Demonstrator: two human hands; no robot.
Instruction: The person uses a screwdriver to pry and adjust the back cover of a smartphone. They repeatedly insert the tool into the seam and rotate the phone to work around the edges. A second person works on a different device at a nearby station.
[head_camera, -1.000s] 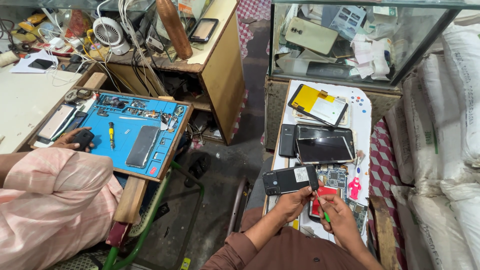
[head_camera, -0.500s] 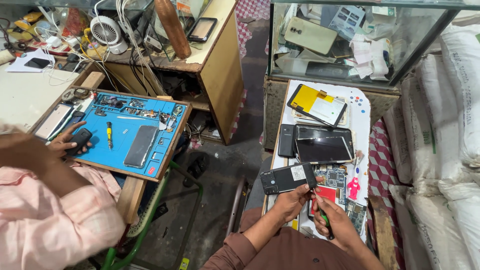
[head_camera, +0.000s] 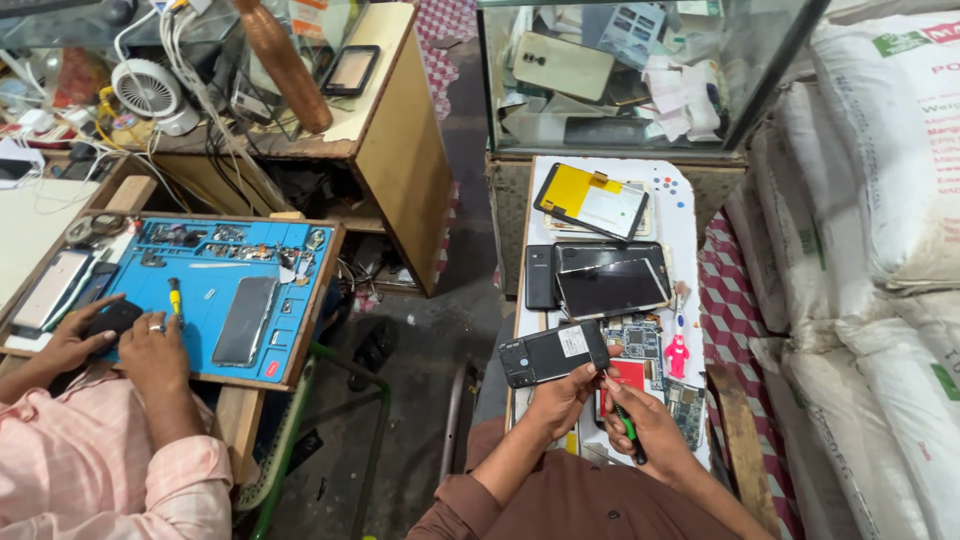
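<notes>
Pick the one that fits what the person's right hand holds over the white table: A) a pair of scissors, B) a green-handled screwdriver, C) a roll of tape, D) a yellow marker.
B: the right hand grips a green-handled screwdriver with its tip at the black phone, which the left hand holds.

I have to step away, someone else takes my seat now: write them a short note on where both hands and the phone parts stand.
Left hand: holds the dark phone by its lower edge, back side up, above the white table.
Right hand: grips a green-handled screwdriver, tip pointing up at the phone's lower right corner.
On the table: circuit boards, a red part, a stack of screens, a yellow-backed panel.
Done: cannot tell how many screws are out.
Left: the phone's back is not yet off.
A co-worker's hands work at the blue mat.
</notes>
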